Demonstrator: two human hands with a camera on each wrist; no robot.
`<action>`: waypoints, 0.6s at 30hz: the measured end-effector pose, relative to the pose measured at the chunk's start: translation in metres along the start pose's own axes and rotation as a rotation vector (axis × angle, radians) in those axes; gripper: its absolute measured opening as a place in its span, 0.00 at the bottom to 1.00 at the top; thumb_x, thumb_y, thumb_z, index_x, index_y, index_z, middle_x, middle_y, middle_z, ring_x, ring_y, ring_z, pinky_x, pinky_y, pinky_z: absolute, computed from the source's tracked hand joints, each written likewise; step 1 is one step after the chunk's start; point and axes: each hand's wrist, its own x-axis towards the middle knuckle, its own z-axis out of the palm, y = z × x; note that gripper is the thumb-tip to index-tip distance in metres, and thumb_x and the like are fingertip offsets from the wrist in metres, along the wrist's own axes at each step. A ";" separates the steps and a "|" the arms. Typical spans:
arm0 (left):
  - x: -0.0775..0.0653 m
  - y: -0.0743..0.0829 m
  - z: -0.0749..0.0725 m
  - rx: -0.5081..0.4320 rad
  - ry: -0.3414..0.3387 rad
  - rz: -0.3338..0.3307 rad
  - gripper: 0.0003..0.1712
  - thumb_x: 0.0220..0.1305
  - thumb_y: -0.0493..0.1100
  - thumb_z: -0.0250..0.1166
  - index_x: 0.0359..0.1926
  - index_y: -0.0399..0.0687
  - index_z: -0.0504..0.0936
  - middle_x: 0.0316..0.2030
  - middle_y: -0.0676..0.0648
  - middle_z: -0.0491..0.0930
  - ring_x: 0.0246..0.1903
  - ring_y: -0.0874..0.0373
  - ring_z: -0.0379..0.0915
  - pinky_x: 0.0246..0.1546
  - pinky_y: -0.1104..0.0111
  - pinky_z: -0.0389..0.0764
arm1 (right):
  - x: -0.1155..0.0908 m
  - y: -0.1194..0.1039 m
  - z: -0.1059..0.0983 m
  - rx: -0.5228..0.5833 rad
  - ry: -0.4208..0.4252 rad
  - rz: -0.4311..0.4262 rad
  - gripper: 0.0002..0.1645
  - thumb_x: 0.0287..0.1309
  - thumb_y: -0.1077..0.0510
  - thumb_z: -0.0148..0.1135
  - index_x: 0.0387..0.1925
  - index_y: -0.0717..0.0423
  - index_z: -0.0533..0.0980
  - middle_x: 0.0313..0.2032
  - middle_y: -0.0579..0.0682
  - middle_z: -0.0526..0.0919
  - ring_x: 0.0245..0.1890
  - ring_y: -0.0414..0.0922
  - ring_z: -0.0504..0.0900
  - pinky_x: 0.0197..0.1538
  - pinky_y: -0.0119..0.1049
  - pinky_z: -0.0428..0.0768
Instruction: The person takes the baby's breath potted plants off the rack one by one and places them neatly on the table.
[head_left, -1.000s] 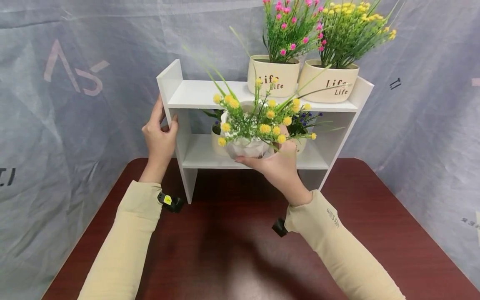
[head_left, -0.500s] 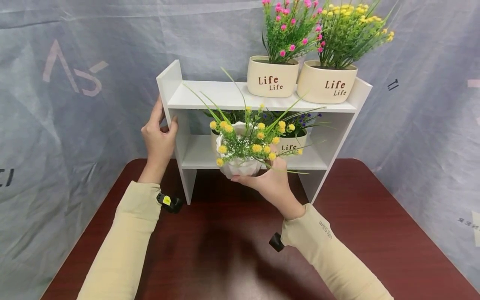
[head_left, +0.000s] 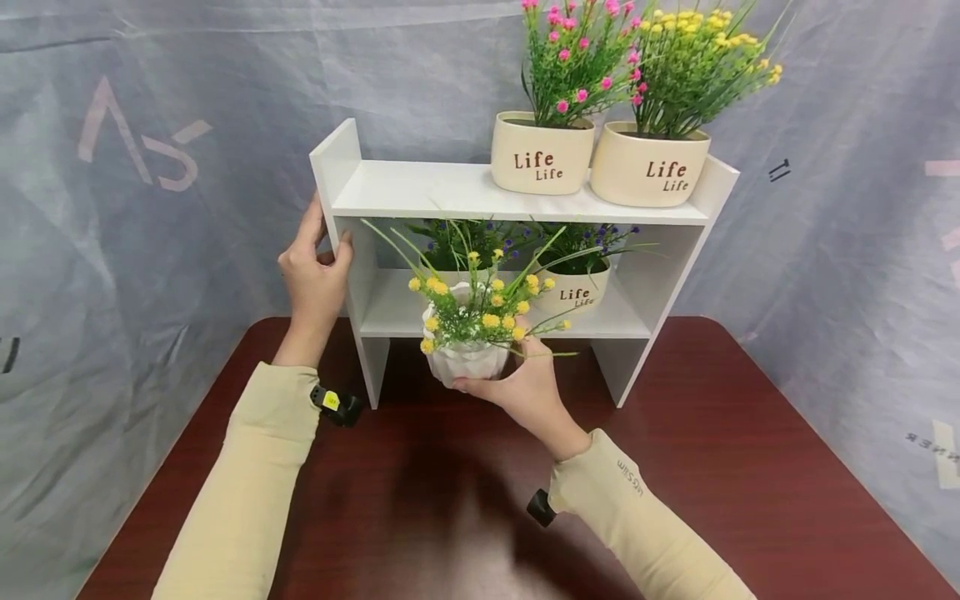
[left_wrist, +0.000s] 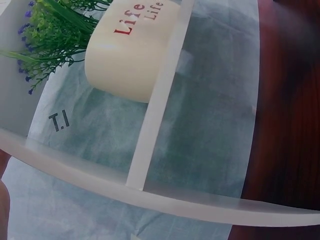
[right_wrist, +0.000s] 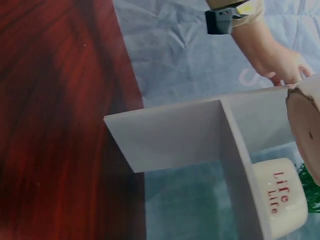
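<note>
My right hand (head_left: 531, 390) grips a white faceted flowerpot (head_left: 467, 365) with yellow pompom flowers and long grass blades. The pot is held in front of the white two-tier shelf (head_left: 420, 187), around the height of its lower board. Its round, tan underside (right_wrist: 304, 131) shows at the edge of the right wrist view. At the shelf's left side panel, my left hand (head_left: 311, 275) holds on, thumb on the near side and fingers round the outside. In the left wrist view only a sliver of hand (left_wrist: 4, 205) appears beside that panel (left_wrist: 165, 205).
Two cream "Life" pots, one with pink flowers (head_left: 542, 154) and one with yellow (head_left: 651, 167), stand on the top board's right. Two pots of purple flowers are on the lower board, the right one (head_left: 573, 292) plainer to see. Below is a dark red table (head_left: 450, 517); grey cloth (head_left: 210, 50) hangs behind.
My right hand has brought the white pot down and toward me, slightly left, out from before the upper board. More of the purple-flower pots shows now. The left hand keeps its place on the panel.
</note>
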 end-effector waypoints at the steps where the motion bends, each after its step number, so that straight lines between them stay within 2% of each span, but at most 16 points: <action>1: 0.000 0.000 0.000 0.004 -0.001 -0.002 0.32 0.63 0.34 0.62 0.68 0.50 0.70 0.62 0.48 0.76 0.58 0.55 0.77 0.42 0.86 0.77 | -0.001 0.002 0.001 -0.010 0.001 0.000 0.52 0.28 0.68 0.82 0.62 0.54 0.70 0.56 0.52 0.80 0.55 0.41 0.78 0.59 0.30 0.77; 5: 0.000 -0.001 0.001 0.009 -0.005 -0.004 0.32 0.63 0.34 0.62 0.69 0.49 0.69 0.62 0.48 0.76 0.58 0.56 0.76 0.42 0.87 0.77 | -0.007 0.009 0.005 -0.032 -0.001 0.013 0.52 0.28 0.66 0.83 0.62 0.55 0.70 0.56 0.52 0.79 0.55 0.41 0.78 0.59 0.29 0.76; 13: -0.001 -0.001 0.002 -0.015 -0.007 0.021 0.32 0.64 0.33 0.61 0.69 0.49 0.68 0.62 0.47 0.75 0.58 0.55 0.76 0.45 0.78 0.81 | -0.016 0.020 0.013 -0.028 -0.005 0.093 0.52 0.27 0.65 0.84 0.60 0.56 0.70 0.51 0.54 0.83 0.50 0.40 0.80 0.53 0.29 0.80; 18: -0.001 -0.001 0.002 -0.034 0.008 0.033 0.32 0.63 0.32 0.60 0.69 0.50 0.68 0.62 0.47 0.76 0.58 0.54 0.77 0.43 0.83 0.79 | -0.021 0.026 0.015 -0.032 -0.014 0.106 0.50 0.27 0.64 0.84 0.59 0.55 0.71 0.49 0.53 0.84 0.47 0.40 0.81 0.51 0.31 0.81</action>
